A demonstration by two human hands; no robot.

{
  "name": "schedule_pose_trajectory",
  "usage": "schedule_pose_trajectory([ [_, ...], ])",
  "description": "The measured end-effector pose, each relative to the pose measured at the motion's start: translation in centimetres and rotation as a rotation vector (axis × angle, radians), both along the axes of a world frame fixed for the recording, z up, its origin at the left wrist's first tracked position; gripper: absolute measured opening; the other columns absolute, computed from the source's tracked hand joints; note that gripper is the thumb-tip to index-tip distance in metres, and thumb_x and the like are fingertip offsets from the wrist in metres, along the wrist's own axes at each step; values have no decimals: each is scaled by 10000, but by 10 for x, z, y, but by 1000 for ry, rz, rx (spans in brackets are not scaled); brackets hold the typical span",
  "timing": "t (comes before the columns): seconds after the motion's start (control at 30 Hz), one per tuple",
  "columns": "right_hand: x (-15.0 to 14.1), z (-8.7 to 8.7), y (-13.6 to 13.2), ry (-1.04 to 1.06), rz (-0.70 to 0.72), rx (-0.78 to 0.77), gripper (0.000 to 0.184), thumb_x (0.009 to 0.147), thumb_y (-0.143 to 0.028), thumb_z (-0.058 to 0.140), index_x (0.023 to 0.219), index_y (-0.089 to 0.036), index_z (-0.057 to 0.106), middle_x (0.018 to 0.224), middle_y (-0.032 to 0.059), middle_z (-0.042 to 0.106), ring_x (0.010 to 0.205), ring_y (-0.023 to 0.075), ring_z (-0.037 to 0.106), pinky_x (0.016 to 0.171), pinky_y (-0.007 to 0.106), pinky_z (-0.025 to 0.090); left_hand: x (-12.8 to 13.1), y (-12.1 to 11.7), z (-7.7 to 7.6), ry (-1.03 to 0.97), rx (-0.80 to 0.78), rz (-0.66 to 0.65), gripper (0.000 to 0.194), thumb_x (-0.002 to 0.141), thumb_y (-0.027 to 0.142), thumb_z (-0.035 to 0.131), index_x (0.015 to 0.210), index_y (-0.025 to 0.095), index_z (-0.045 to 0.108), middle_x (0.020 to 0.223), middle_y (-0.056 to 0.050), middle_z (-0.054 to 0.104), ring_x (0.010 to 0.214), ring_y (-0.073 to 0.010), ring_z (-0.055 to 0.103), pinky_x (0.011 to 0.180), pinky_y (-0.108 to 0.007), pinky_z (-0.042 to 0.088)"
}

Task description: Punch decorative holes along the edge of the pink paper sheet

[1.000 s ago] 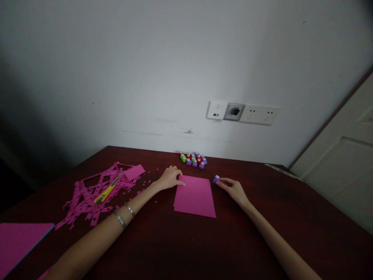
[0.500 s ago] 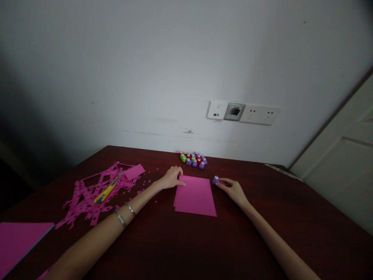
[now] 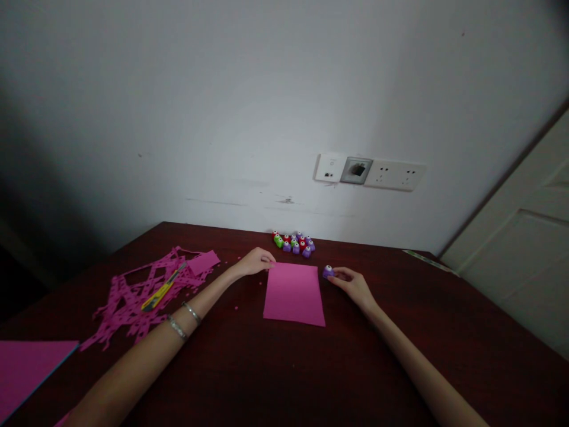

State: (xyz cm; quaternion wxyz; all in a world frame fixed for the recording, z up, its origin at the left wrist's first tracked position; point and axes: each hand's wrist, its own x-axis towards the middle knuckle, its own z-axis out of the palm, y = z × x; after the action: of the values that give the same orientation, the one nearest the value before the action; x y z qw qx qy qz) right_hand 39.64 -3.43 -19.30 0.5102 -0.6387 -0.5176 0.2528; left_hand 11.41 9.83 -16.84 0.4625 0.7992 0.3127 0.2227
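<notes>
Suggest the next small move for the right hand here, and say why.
Probably bring the purple punch left to the near side edge of the pink sheet. The right hand already holds it just off that right edge, with a narrow strip of table between, while the left hand is at the sheet's far left corner.

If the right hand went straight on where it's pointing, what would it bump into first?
Probably the pink sheet, near its far right corner. The purple gadget in the right hand would get there first, but might pass above or just beyond it.
</notes>
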Motion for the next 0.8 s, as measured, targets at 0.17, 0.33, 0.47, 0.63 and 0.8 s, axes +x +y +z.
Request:
schedule_pose_trajectory([
  [0.17,-4,-1,1,1,-28,23,352,548,-419,716,791,-169,667,737,49,683,666,186,616,651,299,483,-5,1,7,-25,-21,-17,176,721,256,594,795,110,657,626,-24,632,587,-115,559,613,-254,434],
  [0.33,-4,-5,1,1,-96,58,368,572,-426,705,821,-159,658,770,65,683,730,206,625,694,310,487,-4,-1,5,-45,-102,-3,229,701,292,630,827,104,665,648,-36,639,592,-113,553,601,-249,429],
  [0.47,-5,-6,2,1,-108,76,376,587,-414,696,855,-153,654,787,71,684,743,209,627,705,313,486,-3,0,-2,-73,-158,-19,230,691,294,644,828,112,671,632,-31,633,568,-104,538,572,-239,415],
  [0.63,-7,-8,2,-12,-89,79,353,583,-403,699,838,-162,666,757,55,684,719,202,626,686,310,486,-2,0,-3,-54,-168,-23,230,691,295,640,829,114,675,642,-33,635,583,-104,539,576,-236,408],
  [0.8,-8,-8,2,-19,-95,78,340,582,-392,699,827,-159,664,736,51,681,701,199,622,666,305,482,-2,-2,-1,-45,-173,-10,234,688,300,641,826,114,672,645,-31,634,587,-107,540,576,-239,411],
])
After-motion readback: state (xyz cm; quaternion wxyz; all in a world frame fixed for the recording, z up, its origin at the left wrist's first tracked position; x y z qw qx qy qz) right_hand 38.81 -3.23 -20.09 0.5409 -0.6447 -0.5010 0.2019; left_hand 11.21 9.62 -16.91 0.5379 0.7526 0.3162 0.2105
